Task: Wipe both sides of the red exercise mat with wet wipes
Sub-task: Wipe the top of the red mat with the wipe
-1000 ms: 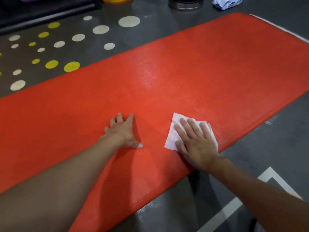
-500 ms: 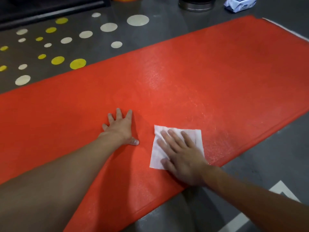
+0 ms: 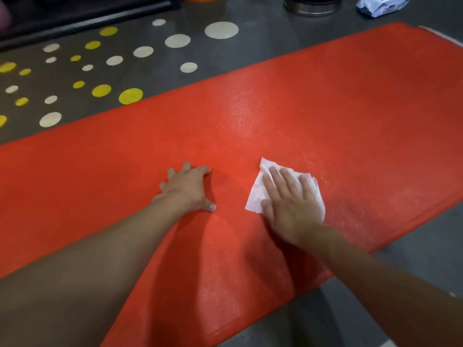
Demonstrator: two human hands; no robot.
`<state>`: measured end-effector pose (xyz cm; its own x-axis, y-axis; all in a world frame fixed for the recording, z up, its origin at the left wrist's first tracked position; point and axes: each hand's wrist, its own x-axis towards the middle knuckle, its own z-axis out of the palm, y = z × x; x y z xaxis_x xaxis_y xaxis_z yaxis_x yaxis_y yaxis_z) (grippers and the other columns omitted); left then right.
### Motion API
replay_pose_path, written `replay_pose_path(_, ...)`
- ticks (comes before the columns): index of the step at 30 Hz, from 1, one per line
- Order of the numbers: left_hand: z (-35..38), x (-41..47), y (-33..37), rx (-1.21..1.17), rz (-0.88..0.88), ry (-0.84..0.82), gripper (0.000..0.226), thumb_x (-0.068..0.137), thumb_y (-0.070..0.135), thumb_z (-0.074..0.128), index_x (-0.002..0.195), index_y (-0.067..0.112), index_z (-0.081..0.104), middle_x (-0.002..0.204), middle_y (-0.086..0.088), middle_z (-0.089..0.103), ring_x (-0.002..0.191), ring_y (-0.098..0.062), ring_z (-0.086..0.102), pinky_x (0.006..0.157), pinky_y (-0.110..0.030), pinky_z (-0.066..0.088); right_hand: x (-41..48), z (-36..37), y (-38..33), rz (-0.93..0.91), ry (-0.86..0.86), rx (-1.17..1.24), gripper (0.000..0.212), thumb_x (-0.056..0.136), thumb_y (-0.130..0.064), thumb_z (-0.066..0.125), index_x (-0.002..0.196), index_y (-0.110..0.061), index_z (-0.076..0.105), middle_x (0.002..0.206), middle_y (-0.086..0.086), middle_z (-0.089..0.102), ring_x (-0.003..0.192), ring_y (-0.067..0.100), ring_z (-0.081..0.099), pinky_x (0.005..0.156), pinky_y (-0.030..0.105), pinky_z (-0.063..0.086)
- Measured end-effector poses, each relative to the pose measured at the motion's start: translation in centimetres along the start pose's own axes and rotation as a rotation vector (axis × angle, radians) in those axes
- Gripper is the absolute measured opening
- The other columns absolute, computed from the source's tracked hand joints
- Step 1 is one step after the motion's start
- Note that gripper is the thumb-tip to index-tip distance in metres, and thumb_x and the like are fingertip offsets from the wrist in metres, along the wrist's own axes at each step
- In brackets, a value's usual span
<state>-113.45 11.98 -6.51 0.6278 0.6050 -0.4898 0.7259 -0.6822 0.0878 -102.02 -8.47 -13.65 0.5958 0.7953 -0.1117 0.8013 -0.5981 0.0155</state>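
Grey floor (image 3: pixel 413 284); red mat (image 3: pixel 325 108) glossy-streaked; right hand (image 3: pixel 292 205) flat on wipe (image 3: pixel 256 194); left hand (image 3: pixel 186 187) splayed.

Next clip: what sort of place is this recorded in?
Probably a gym or fitness studio: a red exercise mat lies on a dark grey floor painted with yellow and cream dots, and a pack of wet wipes sits beyond the mat.

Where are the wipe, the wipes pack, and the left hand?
wipe (image 3: pixel 256 195), head view, bare left part.
wipes pack (image 3: pixel 382 5), head view, wrapper middle.
left hand (image 3: pixel 188 187), head view, back of hand.
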Motion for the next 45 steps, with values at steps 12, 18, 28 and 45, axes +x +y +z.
replay_pose_path(12, 0.0, 2.6, 0.2, -0.015, -0.088, -0.076, 0.139, 0.059, 0.037, 0.093, 0.155, 0.032, -0.007, 0.163, -0.007, -0.018, 0.148, -0.044, -0.010, 0.109, -0.073, 0.016, 1.1, -0.2, -3.7, -0.187, -0.055, 0.060, 0.072, 0.092, -0.050, 0.000, 0.157, -0.018, -0.005, 0.162, 0.005, -0.017, 0.151, 0.025, -0.013, 0.117, 0.058, -0.006)
replay_pose_path(18, 0.3, 2.9, -0.1, -0.031, -0.081, -0.070, 0.139, 0.058, 0.038, 0.093, 0.155, 0.033, -0.006, 0.163, -0.006, -0.017, 0.148, -0.043, -0.010, 0.109, -0.073, 0.016, 5.9, -0.8, 1.6, -0.076, 0.025, 0.026, 0.068, 0.096, -0.048, 0.015, 0.156, -0.019, 0.025, 0.163, 0.002, 0.021, 0.150, 0.025, 0.020, 0.118, 0.052, 0.012)
replay_pose_path(28, -1.2, 6.0, -2.6, -0.133, -0.144, 0.277, 0.035, 0.089, 0.037, 0.054, 0.124, 0.032, 0.056, 0.133, -0.006, 0.047, 0.129, -0.036, 0.041, 0.104, -0.053, 0.037, 8.3, -1.2, 0.6, -0.039, 0.012, 0.042, 0.075, 0.090, -0.052, 0.002, 0.158, -0.023, 0.016, 0.166, 0.003, 0.009, 0.152, 0.024, 0.008, 0.118, 0.053, -0.001)
replay_pose_path(45, 1.5, 11.0, -2.5, -0.020, -0.118, 0.443, 0.059, 0.095, 0.056, 0.022, 0.152, 0.043, 0.015, 0.164, 0.003, 0.010, 0.149, -0.030, 0.005, 0.110, -0.070, 0.006, 12.0, -1.2, -0.9, -0.308, 0.021, 0.083, 0.066, 0.096, -0.053, 0.018, 0.156, -0.027, 0.024, 0.165, 0.000, 0.016, 0.152, 0.021, 0.010, 0.121, 0.050, 0.005)
